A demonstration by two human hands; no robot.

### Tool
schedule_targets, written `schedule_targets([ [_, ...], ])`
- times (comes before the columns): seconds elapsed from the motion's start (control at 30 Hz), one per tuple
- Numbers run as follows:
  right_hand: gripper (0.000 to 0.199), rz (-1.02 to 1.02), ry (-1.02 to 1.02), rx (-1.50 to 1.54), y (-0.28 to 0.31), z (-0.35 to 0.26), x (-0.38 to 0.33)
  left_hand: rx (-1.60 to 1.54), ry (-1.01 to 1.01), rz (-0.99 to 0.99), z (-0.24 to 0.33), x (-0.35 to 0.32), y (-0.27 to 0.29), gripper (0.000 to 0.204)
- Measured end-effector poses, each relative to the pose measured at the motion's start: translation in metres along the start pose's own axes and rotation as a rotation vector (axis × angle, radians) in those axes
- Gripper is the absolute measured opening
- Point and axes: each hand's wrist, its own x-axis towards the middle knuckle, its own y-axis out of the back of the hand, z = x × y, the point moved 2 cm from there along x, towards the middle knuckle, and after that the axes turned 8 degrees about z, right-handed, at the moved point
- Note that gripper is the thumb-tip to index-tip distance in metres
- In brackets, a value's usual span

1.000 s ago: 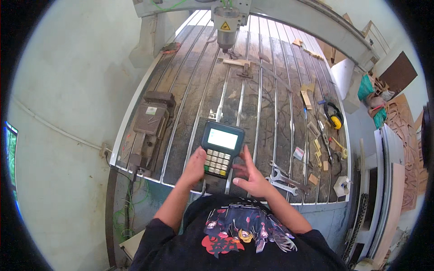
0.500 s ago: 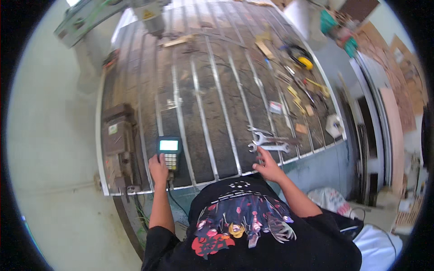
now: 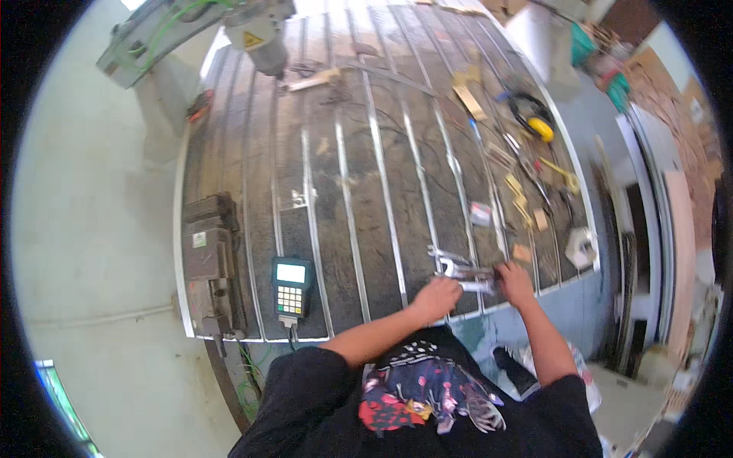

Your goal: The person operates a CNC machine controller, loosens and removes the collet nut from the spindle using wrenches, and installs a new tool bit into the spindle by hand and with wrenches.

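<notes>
Several metal open-end wrenches lie together near the front edge of the slotted machine bed [image 3: 351,229]. My left hand [image 3: 437,298] is curled over the left end of the nearest wrench [image 3: 478,288]. At the right end of a longer wrench [image 3: 467,270] just beyond it, my right hand [image 3: 516,285] has its fingers closed. A smaller wrench [image 3: 447,253] lies on the far side of these. Farther left, a handheld keypad controller [image 3: 292,288] with a lit screen rests on the bed, its cable running off the front edge.
At the left edge sits a brown metal vise-like block [image 3: 210,252]. A spindle head [image 3: 263,49] hangs over the far left. Along the right lie yellow-and-black earmuffs [image 3: 540,128], pliers-like tools [image 3: 527,162], yellow clamp pieces [image 3: 517,197], a small box [image 3: 480,214] and a white hexagonal piece [image 3: 581,248].
My left hand has left the controller and moved right to the wrenches. My right hand has shifted from their left end to their right end. The view has shifted slightly.
</notes>
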Motion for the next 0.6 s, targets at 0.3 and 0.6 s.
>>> schedule_targets([
  [0.3, 0.031, -0.268, 0.148, 0.064, 0.017, 0.019, 0.009, 0.219, 0.079, -0.306, -0.004, 0.014, -0.005, 0.011],
  [0.6, 0.025, -0.497, -0.412, 0.850, 0.044, -0.001, 0.043, -0.207, 1.096, 0.046, -0.110, -0.025, 0.180, 0.035],
])
